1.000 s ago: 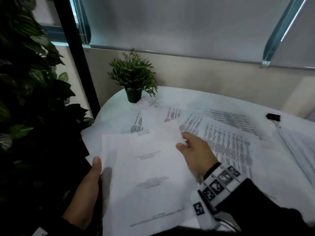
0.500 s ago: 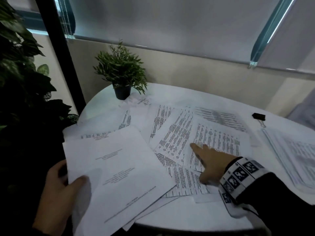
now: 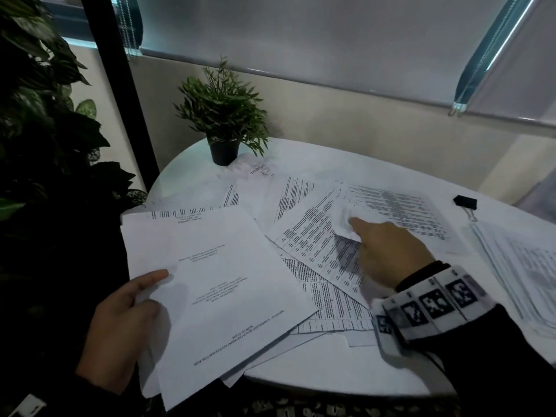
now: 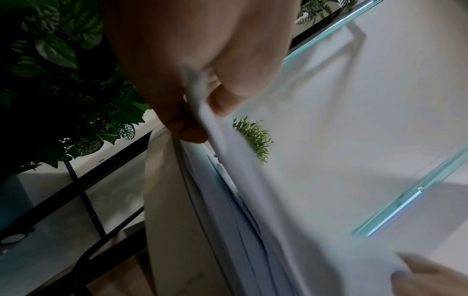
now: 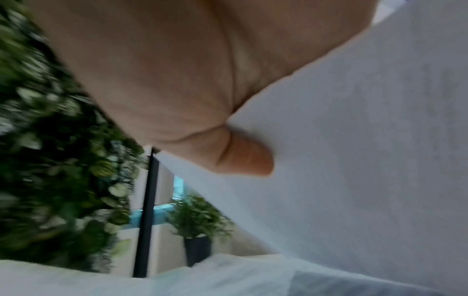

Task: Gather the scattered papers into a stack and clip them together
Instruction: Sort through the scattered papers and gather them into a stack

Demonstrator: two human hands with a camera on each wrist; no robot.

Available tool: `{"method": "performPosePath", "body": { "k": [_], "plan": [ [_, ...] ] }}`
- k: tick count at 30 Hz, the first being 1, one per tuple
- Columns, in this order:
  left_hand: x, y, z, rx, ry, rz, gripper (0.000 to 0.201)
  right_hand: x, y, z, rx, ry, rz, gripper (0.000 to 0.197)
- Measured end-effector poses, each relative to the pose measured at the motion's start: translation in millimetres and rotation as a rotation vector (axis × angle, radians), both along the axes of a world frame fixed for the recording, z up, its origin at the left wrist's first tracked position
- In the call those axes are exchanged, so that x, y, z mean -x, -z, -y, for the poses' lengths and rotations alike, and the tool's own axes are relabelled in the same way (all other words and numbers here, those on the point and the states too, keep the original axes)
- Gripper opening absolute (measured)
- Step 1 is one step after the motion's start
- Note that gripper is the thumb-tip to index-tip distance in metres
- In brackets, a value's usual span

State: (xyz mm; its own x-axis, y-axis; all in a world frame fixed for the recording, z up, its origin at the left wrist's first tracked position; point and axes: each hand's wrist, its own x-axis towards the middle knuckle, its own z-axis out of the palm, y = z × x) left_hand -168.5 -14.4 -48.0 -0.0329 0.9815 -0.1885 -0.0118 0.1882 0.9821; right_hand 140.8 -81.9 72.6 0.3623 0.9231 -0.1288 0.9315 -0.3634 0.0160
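Observation:
My left hand (image 3: 141, 296) grips a stack of white papers (image 3: 219, 284) at its near-left corner, thumb on top, over the round white table's (image 3: 331, 374) front edge. In the left wrist view the fingers (image 4: 185, 120) pinch the stack's edges (image 4: 240, 200). More printed sheets (image 3: 304, 212) lie fanned across the table's middle. My right hand (image 3: 388, 251) reaches over them and pinches the raised corner of one printed sheet (image 3: 344, 219). In the right wrist view my thumb (image 5: 243, 160) presses on that sheet (image 5: 354, 160). A black binder clip (image 3: 464, 202) lies at the far right.
A small potted plant (image 3: 224, 124) stands at the table's back left, touching the farthest sheets. A big leafy plant (image 3: 45, 121) fills the left side beside a black post (image 3: 120, 94). Another pile of printed paper (image 3: 523, 266) lies on the right.
My right hand went from resting flat on the spread sheets to lifting one sheet's corner, slightly farther back. My left hand keeps its hold on the stack.

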Motion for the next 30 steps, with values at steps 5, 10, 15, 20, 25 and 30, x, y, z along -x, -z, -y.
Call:
{"method": "performPosePath", "body": {
  "k": [5,10,15,20,25,30],
  "plan": [
    [-5.2,-6.8,4.0,-0.026,0.025,0.046,0.031,95.2,30.1,-0.4,-0.217,-0.703,-0.267,0.061],
    [-5.7,-11.8,4.8,0.025,0.113,0.051,0.022,141.0,55.8,-8.1,0.135,-0.976,-0.440,0.077],
    [-0.6,-0.1,-4.8,-0.074,-0.052,-0.142,0.055,67.8,42.9,-20.0,0.088,-0.443,-0.403,0.077],
    [-4.8,-6.0,-0.7,-0.177,-0.098,-0.125,0.090,16.7,60.3,-24.5,0.360,-0.095,-0.076,0.084],
    [-2.9,-5.4,-2.8,-0.198,-0.060,-0.288,0.038,20.4,55.9,-30.0,0.189,-0.081,0.027,0.040],
    [-7.3,-1.7,-3.7,-0.045,-0.119,-0.002,0.031,53.8,27.6,-19.9,-0.153,-0.202,0.047,0.038]
  ]
}}
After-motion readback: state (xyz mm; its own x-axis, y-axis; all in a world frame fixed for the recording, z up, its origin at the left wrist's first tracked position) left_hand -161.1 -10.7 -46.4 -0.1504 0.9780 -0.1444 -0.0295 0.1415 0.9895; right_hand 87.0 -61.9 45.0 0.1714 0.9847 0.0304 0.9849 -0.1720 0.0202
